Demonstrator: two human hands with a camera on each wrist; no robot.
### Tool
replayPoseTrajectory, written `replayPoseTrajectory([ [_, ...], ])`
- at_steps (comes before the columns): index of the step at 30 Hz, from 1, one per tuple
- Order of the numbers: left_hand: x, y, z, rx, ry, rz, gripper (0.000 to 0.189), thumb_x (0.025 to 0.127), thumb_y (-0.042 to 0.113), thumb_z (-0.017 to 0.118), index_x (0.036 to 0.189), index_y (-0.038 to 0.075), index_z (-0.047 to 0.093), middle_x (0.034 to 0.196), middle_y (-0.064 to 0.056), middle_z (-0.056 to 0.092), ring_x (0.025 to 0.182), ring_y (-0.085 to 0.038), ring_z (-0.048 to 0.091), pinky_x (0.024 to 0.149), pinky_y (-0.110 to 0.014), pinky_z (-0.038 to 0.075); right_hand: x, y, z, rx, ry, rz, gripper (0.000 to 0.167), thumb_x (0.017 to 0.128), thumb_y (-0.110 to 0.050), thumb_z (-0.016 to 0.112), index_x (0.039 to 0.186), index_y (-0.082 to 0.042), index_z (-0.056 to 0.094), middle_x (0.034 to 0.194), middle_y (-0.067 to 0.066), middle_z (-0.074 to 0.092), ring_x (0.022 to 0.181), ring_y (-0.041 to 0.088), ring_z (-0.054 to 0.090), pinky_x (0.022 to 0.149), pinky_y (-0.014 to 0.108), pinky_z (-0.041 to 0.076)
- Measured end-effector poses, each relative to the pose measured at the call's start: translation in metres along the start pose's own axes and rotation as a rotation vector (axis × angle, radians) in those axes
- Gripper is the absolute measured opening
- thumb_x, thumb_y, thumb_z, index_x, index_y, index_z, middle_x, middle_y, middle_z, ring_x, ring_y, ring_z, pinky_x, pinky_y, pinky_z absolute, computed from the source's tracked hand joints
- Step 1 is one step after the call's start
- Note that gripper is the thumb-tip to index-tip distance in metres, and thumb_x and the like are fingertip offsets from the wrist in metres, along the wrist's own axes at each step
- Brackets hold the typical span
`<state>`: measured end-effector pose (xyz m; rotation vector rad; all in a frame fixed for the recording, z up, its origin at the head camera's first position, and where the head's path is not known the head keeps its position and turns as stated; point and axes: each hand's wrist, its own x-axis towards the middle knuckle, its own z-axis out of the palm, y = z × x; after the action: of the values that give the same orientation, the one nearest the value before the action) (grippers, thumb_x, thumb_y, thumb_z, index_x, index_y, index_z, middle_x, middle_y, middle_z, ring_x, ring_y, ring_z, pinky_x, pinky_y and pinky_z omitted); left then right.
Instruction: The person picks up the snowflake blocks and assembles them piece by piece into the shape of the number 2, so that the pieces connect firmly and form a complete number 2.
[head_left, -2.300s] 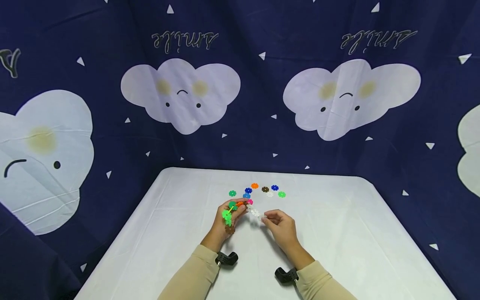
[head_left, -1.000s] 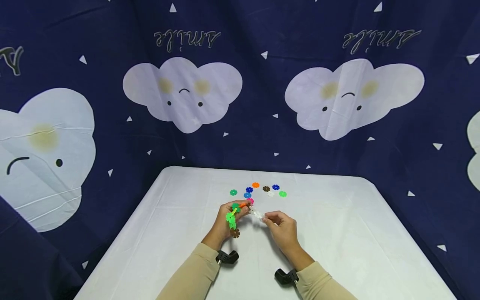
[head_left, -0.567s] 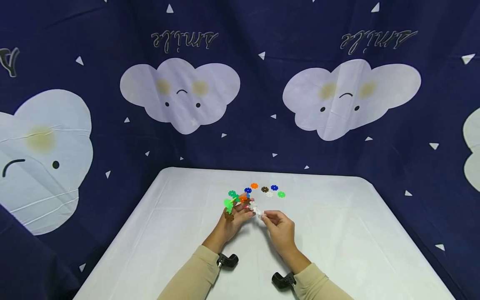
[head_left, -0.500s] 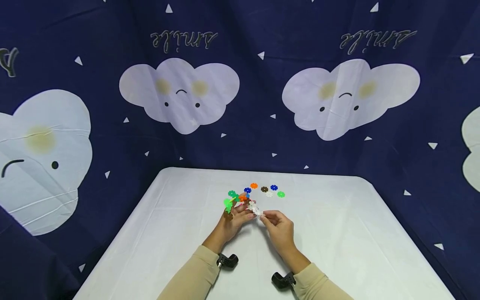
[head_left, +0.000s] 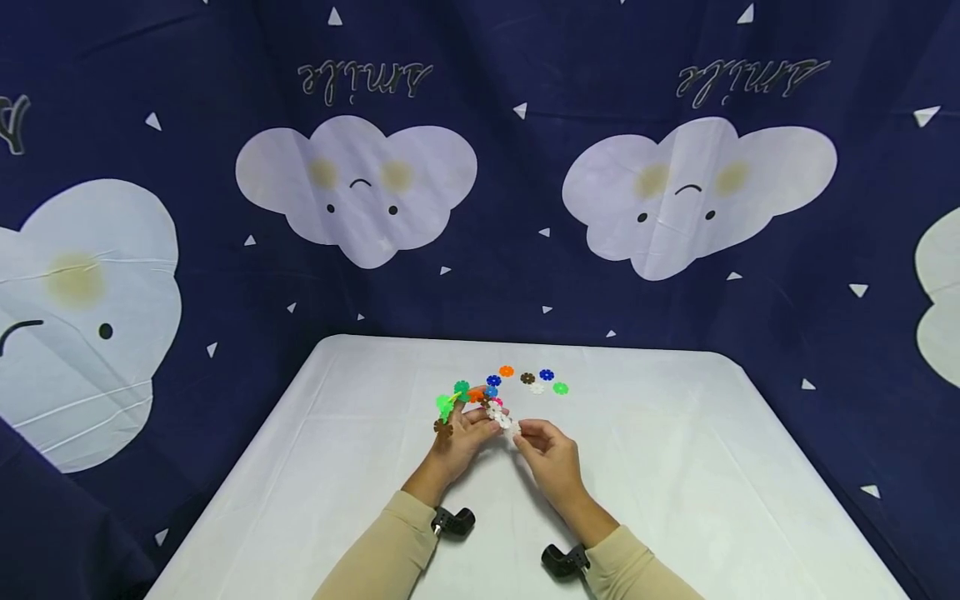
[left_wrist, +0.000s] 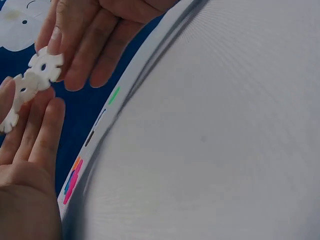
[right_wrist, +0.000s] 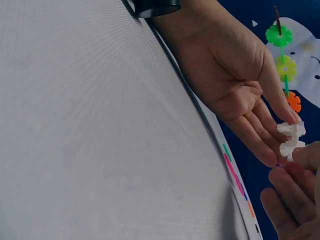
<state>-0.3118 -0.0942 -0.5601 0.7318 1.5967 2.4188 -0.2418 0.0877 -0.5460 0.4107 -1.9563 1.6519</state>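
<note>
A chain of flower-shaped interlocking plastic discs hangs between the two hands. White discs form its near right end; orange, green, yellow and brown ones run off to the left, with a bright green disc and a brown disc at the far end. My left hand pinches the white part between thumb and fingers, palm turned up. With thumb and fingertips my right hand pinches the last white disc, which is joined to its white neighbour. In the right wrist view, orange disc and yellow disc trail above the white ones.
Loose discs lie on the white table beyond the hands: orange, dark brown, blue, white and light green. A dark blue cloth with clouds hangs behind the table.
The left hand has turned palm up, and the chain's coloured end has swung up and left. My right hand has moved slightly left, bringing its white disc against the chain's white end.
</note>
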Motion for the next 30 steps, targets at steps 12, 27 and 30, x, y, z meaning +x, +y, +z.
replayPoseTrajectory([
  [12,0.001,0.001,-0.001,-0.01,0.134,0.024,0.072,0.098,-0.016,0.061,0.159,0.003,0.027,0.133,-0.04,0.057,0.103,-0.019,0.069,0.093,-0.033,0.057,0.019,0.031,-0.01,-0.215,0.024,0.148,0.023,0.091,0.004,0.078,0.114,0.006,0.073,0.106,0.012,0.076,0.093,0.029,0.073,0.081,0.032,0.06],
  [27,0.002,0.001,0.001,-0.093,0.074,0.001,0.071,0.101,-0.016,0.052,0.16,0.003,0.017,0.138,-0.043,0.047,0.108,-0.023,0.067,0.098,-0.035,0.056,0.049,0.056,-0.019,-0.474,0.051,0.231,0.023,0.087,0.001,0.077,0.11,0.007,0.073,0.103,0.019,0.067,0.099,0.037,0.064,0.091,0.052,0.052],
  [30,0.001,0.0,0.001,-0.115,0.058,0.006,0.073,0.102,-0.017,0.049,0.162,0.002,0.011,0.142,-0.045,0.042,0.117,-0.031,0.066,0.102,-0.038,0.054,0.054,0.062,-0.018,-0.523,0.028,0.219,0.024,0.088,0.001,0.077,0.11,0.008,0.072,0.106,0.022,0.068,0.104,0.041,0.063,0.095,0.055,0.049],
])
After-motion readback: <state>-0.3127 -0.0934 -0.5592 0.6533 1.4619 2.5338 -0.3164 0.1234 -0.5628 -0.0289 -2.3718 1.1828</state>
